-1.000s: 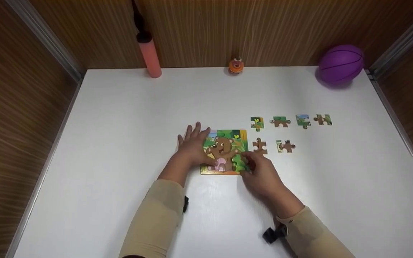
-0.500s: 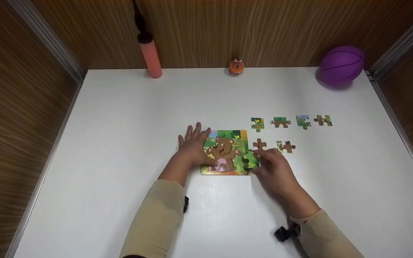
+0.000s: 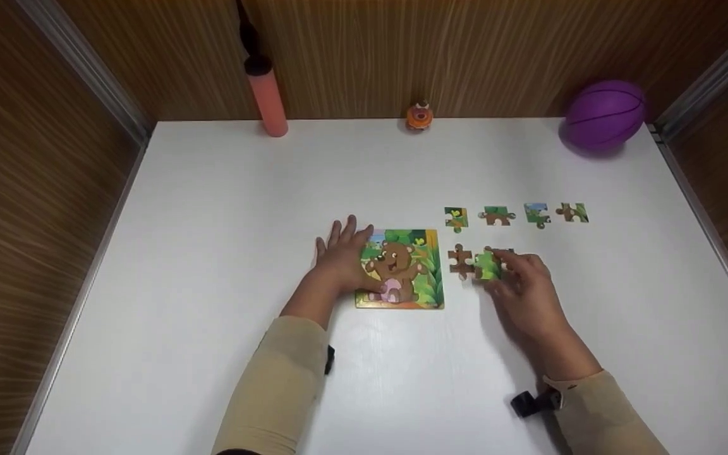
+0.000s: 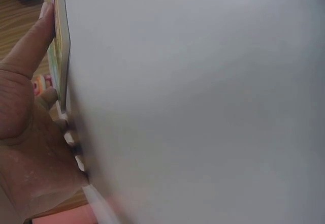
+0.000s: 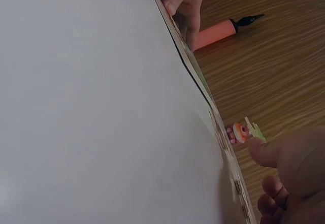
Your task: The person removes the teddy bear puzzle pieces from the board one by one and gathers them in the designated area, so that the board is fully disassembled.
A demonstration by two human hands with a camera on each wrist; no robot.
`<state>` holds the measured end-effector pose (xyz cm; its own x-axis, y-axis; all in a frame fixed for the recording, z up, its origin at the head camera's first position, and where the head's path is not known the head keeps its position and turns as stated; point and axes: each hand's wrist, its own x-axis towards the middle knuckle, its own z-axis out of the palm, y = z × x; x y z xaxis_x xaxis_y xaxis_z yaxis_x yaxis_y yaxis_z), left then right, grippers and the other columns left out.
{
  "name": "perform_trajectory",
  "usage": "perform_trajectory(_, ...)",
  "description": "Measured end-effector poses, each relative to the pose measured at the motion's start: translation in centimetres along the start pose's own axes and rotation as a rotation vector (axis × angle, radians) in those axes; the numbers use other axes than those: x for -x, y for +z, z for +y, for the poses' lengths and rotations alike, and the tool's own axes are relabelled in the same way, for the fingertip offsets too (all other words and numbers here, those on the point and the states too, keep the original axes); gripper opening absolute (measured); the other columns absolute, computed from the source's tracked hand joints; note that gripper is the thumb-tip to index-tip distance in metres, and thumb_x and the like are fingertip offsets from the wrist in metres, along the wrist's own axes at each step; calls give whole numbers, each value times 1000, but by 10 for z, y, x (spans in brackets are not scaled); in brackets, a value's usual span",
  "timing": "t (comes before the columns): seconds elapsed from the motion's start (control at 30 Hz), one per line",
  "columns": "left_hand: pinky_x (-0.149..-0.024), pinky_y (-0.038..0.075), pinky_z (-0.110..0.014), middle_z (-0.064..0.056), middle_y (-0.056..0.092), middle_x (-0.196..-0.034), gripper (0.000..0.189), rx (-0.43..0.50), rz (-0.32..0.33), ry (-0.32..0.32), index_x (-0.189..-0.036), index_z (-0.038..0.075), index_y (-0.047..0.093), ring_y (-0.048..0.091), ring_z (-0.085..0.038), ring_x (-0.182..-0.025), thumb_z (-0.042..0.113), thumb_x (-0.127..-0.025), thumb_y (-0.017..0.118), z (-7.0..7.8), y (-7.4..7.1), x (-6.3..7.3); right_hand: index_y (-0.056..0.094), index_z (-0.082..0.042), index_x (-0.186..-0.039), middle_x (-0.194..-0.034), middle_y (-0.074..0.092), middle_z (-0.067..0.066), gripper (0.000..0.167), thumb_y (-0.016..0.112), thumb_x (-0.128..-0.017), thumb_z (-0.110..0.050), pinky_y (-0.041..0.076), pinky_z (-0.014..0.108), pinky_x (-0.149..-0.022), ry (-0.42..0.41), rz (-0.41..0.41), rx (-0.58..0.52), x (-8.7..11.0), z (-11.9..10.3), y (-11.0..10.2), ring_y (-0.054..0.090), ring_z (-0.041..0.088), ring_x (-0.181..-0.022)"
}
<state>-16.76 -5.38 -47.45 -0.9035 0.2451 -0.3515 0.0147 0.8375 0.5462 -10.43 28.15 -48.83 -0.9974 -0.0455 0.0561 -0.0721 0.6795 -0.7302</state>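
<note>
My left hand (image 3: 340,262) rests with spread fingers at the left edge of a square bear puzzle board (image 3: 430,278), its thumb lying on the picture. In the left wrist view the thumb (image 4: 31,46) presses on the board near its edge. To the right of the board, my right hand (image 3: 531,297) pinches a green jigsaw piece (image 3: 488,268) between thumb and fingertips. That piece overlaps a brown jigsaw piece (image 3: 459,254) in the head view. Another piece behind my right fingers is mostly hidden. From the right wrist, the green piece (image 5: 258,132) shows just beyond the thumb.
Several loose jigsaw pieces lie in a row behind, among them a green and brown one (image 3: 497,216) and a blue-topped one (image 3: 536,213). At the back of the white table stand a pink pump (image 3: 269,104), a small orange toy (image 3: 419,117) and a purple ball (image 3: 605,115).
My right hand has lifted the green jigsaw piece off the lower right of the board and carried it right, to beside the brown piece. The left hand stays put.
</note>
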Motion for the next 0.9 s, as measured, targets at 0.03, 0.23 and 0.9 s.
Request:
perform_trajectory(0.03, -126, -9, -60, -8, -1, -179, 126, 0, -2, 0, -171, 24, 26, -12, -32, -163, 47, -71, 99, 0, 0, 0, 59, -3, -147, -123, 52, 26, 55, 73, -95, 5, 47, 55, -98, 1, 1, 9, 0, 3, -4, 52, 39, -113)
perform_trajectory(0.23, -126, -9, -60, -8, -1, -179, 125, 0, -4, 5, -171, 23, 25, -12, -33, -163, 47, -71, 98, 0, 1, 1, 55, -3, -150, -116, 52, 27, 55, 71, -97, 4, 45, 50, -86, 38, -5, 80, -4, 20, -30, 50, 36, -101)
perform_trajectory(0.9, -126, -9, -61, -8, -2, -178, 125, -11, -12, 15, -171, 23, 25, -12, -33, -163, 47, -72, 98, -2, 1, 1, 43, 2, -157, -125, 49, 35, 53, 58, -106, -3, 44, 57, -90, 154, -67, 142, -14, 54, -68, 50, 44, -109)
